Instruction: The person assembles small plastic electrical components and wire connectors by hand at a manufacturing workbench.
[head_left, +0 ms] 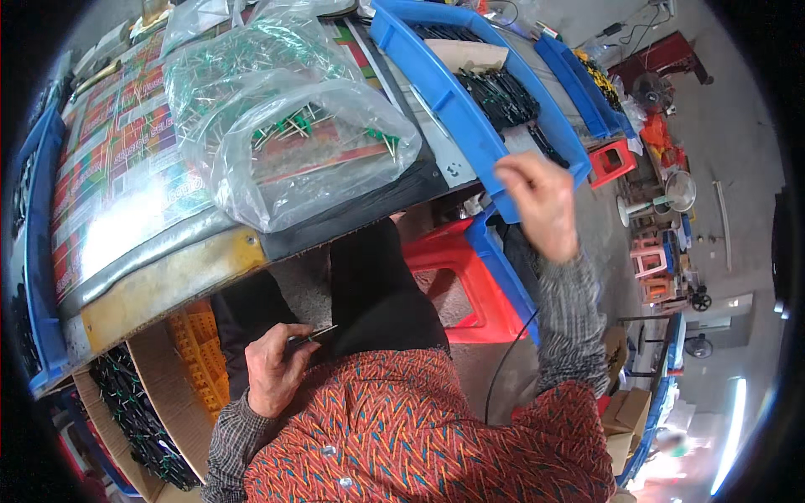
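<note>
Low over my lap, my left hand [278, 366] is closed on a thin rod [322, 332] with a bright metallic tip; its other end is hidden in the fingers. My right hand [543, 205] is raised at the near end of a long blue tray [457, 126], fingers curled in; whatever they may hold is hidden. Slim black pen-like pieces [499, 94] lie heaped in that tray. On the table to its left, a clear plastic bag [323, 180] lies with its mouth toward me. Thin pale sticks with green ends [289, 126] show inside it.
Another blue tray [46, 243] lines the table's left edge. Below it stands a cardboard box [159, 390] of black pieces beside an orange crate [201, 356]. A red stool [449, 285] and a blue bin [503, 281] stand under the table's right side. A dark cable [503, 360] hangs near my right arm.
</note>
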### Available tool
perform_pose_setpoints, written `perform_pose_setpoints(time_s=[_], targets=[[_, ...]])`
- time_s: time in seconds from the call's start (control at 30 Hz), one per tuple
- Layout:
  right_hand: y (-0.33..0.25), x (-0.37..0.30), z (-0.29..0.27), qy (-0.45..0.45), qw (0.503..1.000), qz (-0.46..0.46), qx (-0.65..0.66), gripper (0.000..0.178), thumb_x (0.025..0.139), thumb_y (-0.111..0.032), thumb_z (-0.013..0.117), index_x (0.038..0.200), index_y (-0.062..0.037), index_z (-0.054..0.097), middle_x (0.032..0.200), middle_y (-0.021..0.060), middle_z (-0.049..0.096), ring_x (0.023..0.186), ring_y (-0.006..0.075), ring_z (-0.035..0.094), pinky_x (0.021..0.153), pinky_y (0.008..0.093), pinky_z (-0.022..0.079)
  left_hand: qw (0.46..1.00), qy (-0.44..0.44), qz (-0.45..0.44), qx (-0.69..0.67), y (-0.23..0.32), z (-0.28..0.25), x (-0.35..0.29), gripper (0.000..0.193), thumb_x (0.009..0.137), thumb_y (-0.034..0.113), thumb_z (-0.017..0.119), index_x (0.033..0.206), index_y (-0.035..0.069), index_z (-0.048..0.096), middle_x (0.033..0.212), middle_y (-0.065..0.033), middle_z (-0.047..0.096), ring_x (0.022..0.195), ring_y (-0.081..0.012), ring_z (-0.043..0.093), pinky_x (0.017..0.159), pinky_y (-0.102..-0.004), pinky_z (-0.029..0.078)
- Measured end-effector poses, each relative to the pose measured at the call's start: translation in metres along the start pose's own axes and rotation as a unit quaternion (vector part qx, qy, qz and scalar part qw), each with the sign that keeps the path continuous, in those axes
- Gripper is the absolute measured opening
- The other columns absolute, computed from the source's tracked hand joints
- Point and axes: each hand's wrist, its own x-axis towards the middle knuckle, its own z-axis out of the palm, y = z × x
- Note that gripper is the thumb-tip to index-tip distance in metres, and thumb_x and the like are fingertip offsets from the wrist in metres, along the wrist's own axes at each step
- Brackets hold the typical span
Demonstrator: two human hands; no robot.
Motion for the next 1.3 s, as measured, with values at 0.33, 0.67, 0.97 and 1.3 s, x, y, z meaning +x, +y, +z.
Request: perform_pose_setpoints(time_s=[0.33, 0.67, 0.97, 1.3], targets=[[0.218, 0.035, -0.050, -0.020, 0.950, 0.138, -0.279, 0.019, 0.074, -0.017, 0.064, 0.086, -0.0047, 0.070, 0.088, 0.0183, 0.066, 0.087, 0.0356, 0.063, 0.079, 0.0452, 0.048, 0.999, -0.007, -0.037, 0.005, 0.003, 0.009, 0.004, 0.018, 0.073, 0.002, 0.072, 0.089, 0.001, 0.062, 0.077, -0.0131, 0.064, 0.062, -0.0235, 0.061, 0.057, -0.0301, 0.046], [0.257, 0.057, -0.044, -0.121, 0.892, 0.234, -0.366, 0.025, 0.071, -0.014, 0.072, 0.095, -0.0076, 0.069, 0.104, 0.0197, 0.064, 0.103, 0.0347, 0.060, 0.084, 0.0456, 0.048, 0.999, -0.027, -0.039, 0.013, -0.001, 0.020, 0.010, 0.018, 0.075, 0.004, 0.072, 0.090, 0.000, 0.062, 0.078, -0.0145, 0.064, 0.067, -0.0269, 0.064, 0.060, -0.0308, 0.048], [0.242, 0.064, -0.051, -0.209, 0.880, 0.340, -0.256, 0.025, 0.066, -0.012, 0.077, 0.080, 0.0009, 0.062, 0.065, 0.0144, 0.063, 0.059, 0.0267, 0.066, 0.062, 0.0381, 0.051, 0.999, -0.032, -0.027, 0.017, -0.005, 0.022, 0.013, 0.019, 0.077, 0.008, 0.071, 0.091, 0.000, 0.061, 0.070, -0.0122, 0.060, 0.059, -0.0201, 0.057, 0.056, -0.0288, 0.044], [0.235, 0.058, -0.051, -0.203, 0.928, 0.232, -0.208, 0.031, 0.056, -0.010, 0.081, 0.079, 0.0024, 0.063, 0.065, 0.0134, 0.063, 0.057, 0.0239, 0.063, 0.059, 0.0371, 0.049, 0.999, -0.040, -0.034, 0.014, -0.007, 0.022, 0.012, 0.019, 0.077, 0.008, 0.072, 0.090, 0.000, 0.061, 0.073, -0.0129, 0.063, 0.062, -0.0208, 0.061, 0.058, -0.0288, 0.046]])
